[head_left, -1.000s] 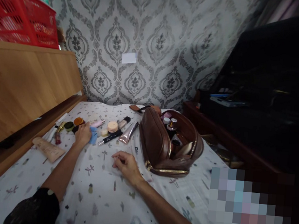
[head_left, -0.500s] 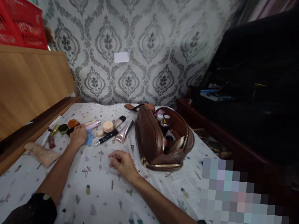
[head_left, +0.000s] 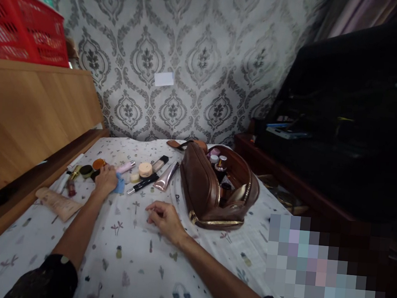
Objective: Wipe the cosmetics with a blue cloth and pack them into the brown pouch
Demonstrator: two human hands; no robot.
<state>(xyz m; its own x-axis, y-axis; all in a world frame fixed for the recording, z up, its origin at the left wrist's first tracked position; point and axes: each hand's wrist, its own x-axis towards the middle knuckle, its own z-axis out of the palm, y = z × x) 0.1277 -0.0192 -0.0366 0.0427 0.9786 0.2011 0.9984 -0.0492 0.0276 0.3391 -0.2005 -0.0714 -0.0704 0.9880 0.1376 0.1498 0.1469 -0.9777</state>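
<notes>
On the left of the printed sheet, my left hand (head_left: 106,179) reaches down with its fingers closed among small jars. A dark round item (head_left: 95,174) shows at its fingertips; whether it is gripped is unclear. A blue cloth (head_left: 120,184) lies against that hand's right side. Close by are an orange jar (head_left: 99,164), a dark green jar (head_left: 85,171) and a pink tube (head_left: 125,166). My right hand (head_left: 164,219) rests on the sheet, fingers loosely curled and apart, holding nothing visible. To its right stands an unzipped brown leather bag (head_left: 199,181) with bottles inside.
A beige tube (head_left: 58,203) lies beside my left forearm. Between the hands and wall are a cream-lidded jar (head_left: 145,170), a black tube (head_left: 142,183) and a shiny pink tube (head_left: 166,177). A wooden panel (head_left: 38,112) bounds the left; a black case (head_left: 344,110) stands right.
The view shifts slightly, moving everything a little right and down. Both hands stay nearly in place, the left still at the small jars and the right beside the bag.
</notes>
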